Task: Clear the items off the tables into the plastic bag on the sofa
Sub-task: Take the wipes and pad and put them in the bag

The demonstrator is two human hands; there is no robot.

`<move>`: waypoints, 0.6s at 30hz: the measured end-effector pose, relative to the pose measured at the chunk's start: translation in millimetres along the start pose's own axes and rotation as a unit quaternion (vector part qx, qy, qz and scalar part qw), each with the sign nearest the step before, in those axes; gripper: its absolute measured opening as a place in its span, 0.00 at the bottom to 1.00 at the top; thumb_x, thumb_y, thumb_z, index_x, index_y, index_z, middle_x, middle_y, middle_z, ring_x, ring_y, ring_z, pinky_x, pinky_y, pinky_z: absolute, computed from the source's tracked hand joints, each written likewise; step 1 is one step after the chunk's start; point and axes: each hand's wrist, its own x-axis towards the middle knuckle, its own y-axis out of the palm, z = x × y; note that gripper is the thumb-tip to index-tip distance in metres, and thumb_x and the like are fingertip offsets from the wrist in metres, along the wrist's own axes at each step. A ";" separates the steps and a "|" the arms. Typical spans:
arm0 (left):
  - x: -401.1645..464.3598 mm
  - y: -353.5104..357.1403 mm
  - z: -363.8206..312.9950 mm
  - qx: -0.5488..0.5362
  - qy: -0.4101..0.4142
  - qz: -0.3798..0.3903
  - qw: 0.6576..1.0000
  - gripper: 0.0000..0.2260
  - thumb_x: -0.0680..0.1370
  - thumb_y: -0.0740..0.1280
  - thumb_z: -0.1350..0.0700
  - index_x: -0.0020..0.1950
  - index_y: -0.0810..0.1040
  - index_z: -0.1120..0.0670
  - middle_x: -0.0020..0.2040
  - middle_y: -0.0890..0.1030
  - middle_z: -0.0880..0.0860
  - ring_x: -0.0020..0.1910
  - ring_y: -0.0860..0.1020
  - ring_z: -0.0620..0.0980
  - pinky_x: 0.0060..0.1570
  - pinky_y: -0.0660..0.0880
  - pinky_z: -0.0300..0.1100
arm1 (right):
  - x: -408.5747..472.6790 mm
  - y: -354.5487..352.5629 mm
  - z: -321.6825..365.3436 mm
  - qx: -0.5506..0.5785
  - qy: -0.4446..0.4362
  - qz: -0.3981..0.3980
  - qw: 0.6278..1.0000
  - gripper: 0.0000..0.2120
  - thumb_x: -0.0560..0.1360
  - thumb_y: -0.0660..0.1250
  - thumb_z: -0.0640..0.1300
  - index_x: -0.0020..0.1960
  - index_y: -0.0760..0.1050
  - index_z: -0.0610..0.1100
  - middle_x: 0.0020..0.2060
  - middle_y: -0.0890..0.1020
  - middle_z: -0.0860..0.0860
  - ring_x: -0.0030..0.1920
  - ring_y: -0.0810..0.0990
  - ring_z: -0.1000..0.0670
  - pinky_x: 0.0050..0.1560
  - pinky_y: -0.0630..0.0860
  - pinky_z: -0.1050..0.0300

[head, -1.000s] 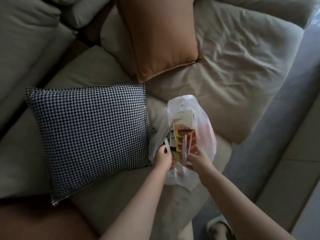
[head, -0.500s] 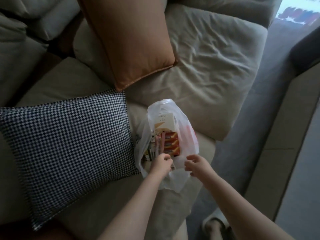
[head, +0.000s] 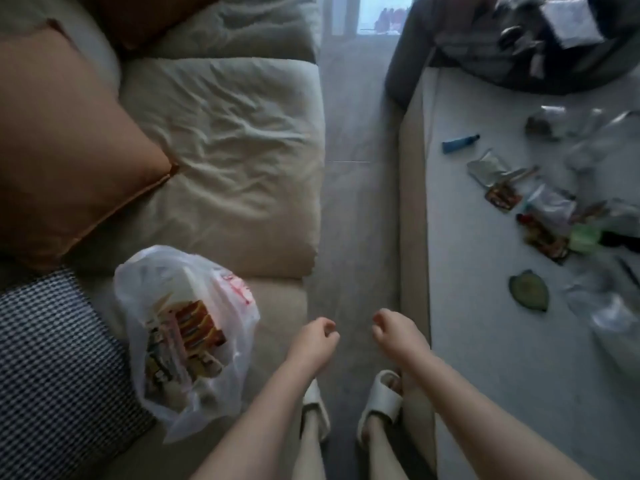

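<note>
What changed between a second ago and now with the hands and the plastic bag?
Both hands let go of the plastic bag and drew back over the floor: the left hand and right hand now hold nothing, fingers loosely curled. The view swung right, bringing the table with its scattered items into sight. The bag stayed on the sofa beside the checked cushion, packets inside.

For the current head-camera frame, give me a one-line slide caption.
Both hands, left hand and right hand, empty between the filled plastic bag on the sofa and the cluttered table.

One head-worn view looked steeply down – sofa (head: 221, 140) at left, table (head: 502, 358) at right, floor between.
</note>
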 end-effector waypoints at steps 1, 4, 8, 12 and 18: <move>1.1 11.3 -13.5 0.028 0.011 0.008 1.000 0.16 0.78 0.62 0.55 0.65 0.75 0.55 0.63 0.78 0.53 0.63 0.75 0.51 0.61 0.70 0.40 | 0.6 -7.3 -19.4 0.002 0.011 -0.009 1.000 0.13 0.77 0.57 0.45 0.57 0.74 0.41 0.56 0.78 0.42 0.58 0.76 0.41 0.54 0.73 0.52; 4.6 43.7 -56.0 0.111 0.044 0.027 0.992 0.16 0.78 0.62 0.53 0.66 0.74 0.53 0.63 0.78 0.52 0.64 0.75 0.51 0.61 0.70 0.40 | -2.9 -30.2 -76.2 0.004 0.041 -0.035 0.999 0.13 0.76 0.58 0.45 0.57 0.74 0.42 0.56 0.77 0.41 0.59 0.75 0.40 0.57 0.74 0.50; 9.6 87.6 -113.8 0.181 0.082 0.056 0.978 0.18 0.78 0.62 0.50 0.68 0.72 0.51 0.63 0.78 0.52 0.63 0.75 0.51 0.61 0.72 0.43 | -14.2 -60.9 -149.2 0.004 0.086 -0.069 0.994 0.15 0.79 0.56 0.46 0.64 0.71 0.45 0.61 0.75 0.45 0.63 0.72 0.43 0.61 0.70 0.50; 15.8 131.9 -168.9 0.233 0.126 0.075 0.961 0.18 0.78 0.62 0.51 0.68 0.71 0.51 0.62 0.78 0.52 0.63 0.75 0.51 0.60 0.72 0.42 | -15.9 -80.8 -216.2 0.003 0.118 -0.088 0.989 0.16 0.79 0.55 0.46 0.65 0.70 0.45 0.63 0.74 0.46 0.64 0.71 0.44 0.62 0.69 0.51; 30.1 192.2 -232.1 0.307 0.177 0.101 0.930 0.19 0.78 0.62 0.51 0.69 0.71 0.53 0.63 0.77 0.54 0.63 0.74 0.52 0.61 0.70 0.41 | -22.9 -101.2 -292.3 0.012 0.164 -0.113 0.980 0.15 0.79 0.56 0.47 0.64 0.70 0.45 0.62 0.74 0.46 0.64 0.71 0.44 0.61 0.69 0.52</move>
